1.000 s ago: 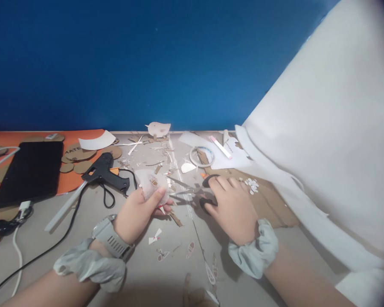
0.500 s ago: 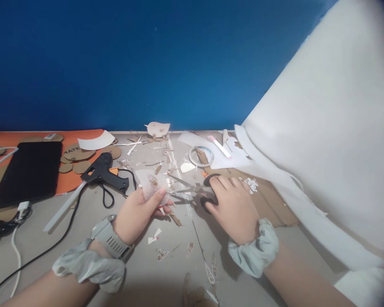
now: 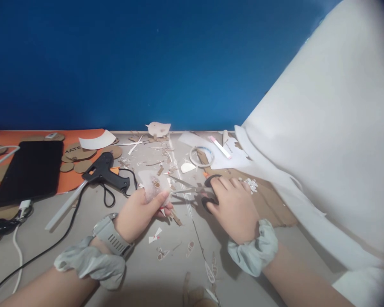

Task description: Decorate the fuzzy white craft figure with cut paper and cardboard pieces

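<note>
My left hand (image 3: 147,213) pinches a translucent white sheet (image 3: 149,185) with a small brown printed figure on it. In my right hand (image 3: 232,207) is a pair of scissors (image 3: 184,190) with black handles, its blades spread apart and pointing left at the sheet's right edge. The lower blade reaches close to my left thumb; whether it touches the sheet I cannot tell. On the table below lie several small cut-out figures (image 3: 190,249) and white paper scraps (image 3: 155,236).
A black glue gun (image 3: 107,172) with its cord lies left, beside a dark tablet (image 3: 28,172) and cardboard discs (image 3: 83,151). Behind are a bird cut-out (image 3: 159,129), a tape roll (image 3: 201,164) and a pink-and-white marker (image 3: 220,147). A large white sheet (image 3: 333,128) rises at right over cardboard (image 3: 275,204).
The view has shifted very slightly. Both hands, the translucent sheet and the spread scissors stay almost where they were.
</note>
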{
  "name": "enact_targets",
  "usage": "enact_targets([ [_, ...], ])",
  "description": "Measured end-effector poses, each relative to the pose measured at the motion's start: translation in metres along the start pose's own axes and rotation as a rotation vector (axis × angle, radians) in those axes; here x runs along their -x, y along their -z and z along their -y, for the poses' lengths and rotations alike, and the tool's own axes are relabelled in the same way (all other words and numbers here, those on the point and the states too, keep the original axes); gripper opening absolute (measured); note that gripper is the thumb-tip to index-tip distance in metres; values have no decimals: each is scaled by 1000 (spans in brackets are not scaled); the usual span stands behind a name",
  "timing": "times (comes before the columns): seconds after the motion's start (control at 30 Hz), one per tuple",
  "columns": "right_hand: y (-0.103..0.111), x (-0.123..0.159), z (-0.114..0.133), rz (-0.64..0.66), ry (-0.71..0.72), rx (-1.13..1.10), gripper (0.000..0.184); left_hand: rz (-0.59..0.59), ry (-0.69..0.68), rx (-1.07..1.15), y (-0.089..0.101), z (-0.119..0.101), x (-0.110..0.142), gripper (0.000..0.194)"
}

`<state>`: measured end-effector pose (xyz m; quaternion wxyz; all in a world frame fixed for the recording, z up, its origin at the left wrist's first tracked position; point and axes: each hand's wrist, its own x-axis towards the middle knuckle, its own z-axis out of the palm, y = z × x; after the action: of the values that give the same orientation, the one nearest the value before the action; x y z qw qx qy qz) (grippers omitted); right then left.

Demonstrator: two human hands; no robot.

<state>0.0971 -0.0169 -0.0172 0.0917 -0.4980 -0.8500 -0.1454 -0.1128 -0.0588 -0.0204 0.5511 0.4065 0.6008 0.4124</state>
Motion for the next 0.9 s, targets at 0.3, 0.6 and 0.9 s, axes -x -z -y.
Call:
enact_targets([
  [0.3,5,-3,-2,12,18,-16,17,-9,-25,7,-1,4,-2,31],
  [0.6,4,-3,-2,25,9,-26,18,6,5,129,-2,8,-2,36],
  [0.9,3,-2,-3,5,18,-33,17,-7,5,201,-2,10,-5,35],
])
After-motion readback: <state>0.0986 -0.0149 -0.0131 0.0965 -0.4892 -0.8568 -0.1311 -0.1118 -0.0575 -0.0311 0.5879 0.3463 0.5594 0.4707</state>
